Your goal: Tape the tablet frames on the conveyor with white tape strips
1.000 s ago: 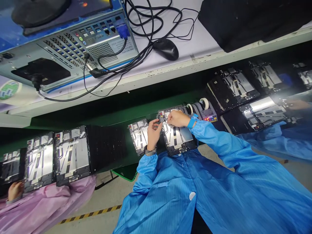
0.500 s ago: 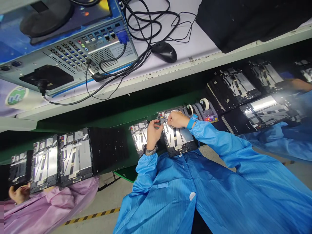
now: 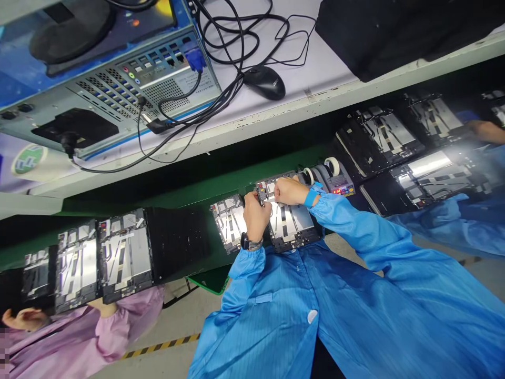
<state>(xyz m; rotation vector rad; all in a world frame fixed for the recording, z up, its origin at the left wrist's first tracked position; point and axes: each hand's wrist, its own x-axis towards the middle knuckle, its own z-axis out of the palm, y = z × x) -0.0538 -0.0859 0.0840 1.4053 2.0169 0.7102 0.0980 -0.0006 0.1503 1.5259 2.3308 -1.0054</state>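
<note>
My blue striped antistatic coat point(image 3: 272, 337) filled the nearest part of the view, its sleeves reaching forward to my hands. My left hand point(image 3: 256, 216), with a black wristwatch point(image 3: 250, 242) at the cuff, and my right hand point(image 3: 291, 191), with a blue wrist strap point(image 3: 311, 198), were close together, fingertips almost meeting. Both were over the far left corner of a rectangular black-framed tablet panel with a silver metal back and black strips point(image 3: 290, 223), which lay directly under my right hand and just beside my left. I could not tell whether my fingers were pinching anything small there.

Just left of my left hand lay a second silver-backed panel point(image 3: 229, 221), on a dark green conveyor belt point(image 3: 197, 189). Just beyond my right hand stood a grey tape dispenser with white tape rolls point(image 3: 331, 181). Further left were a black flat panel point(image 3: 177, 242) and more silver-backed panels point(image 3: 125, 255), near a person's pink sleeve point(image 3: 110, 331). Further right, more panels point(image 3: 430, 176) lay by a person's blue sleeve point(image 3: 461, 226).

Farthest off, on a white bench, were a grey computer case point(image 3: 118, 89), a black corded mouse point(image 3: 264, 82) and tangled black cables point(image 3: 224, 37).
</note>
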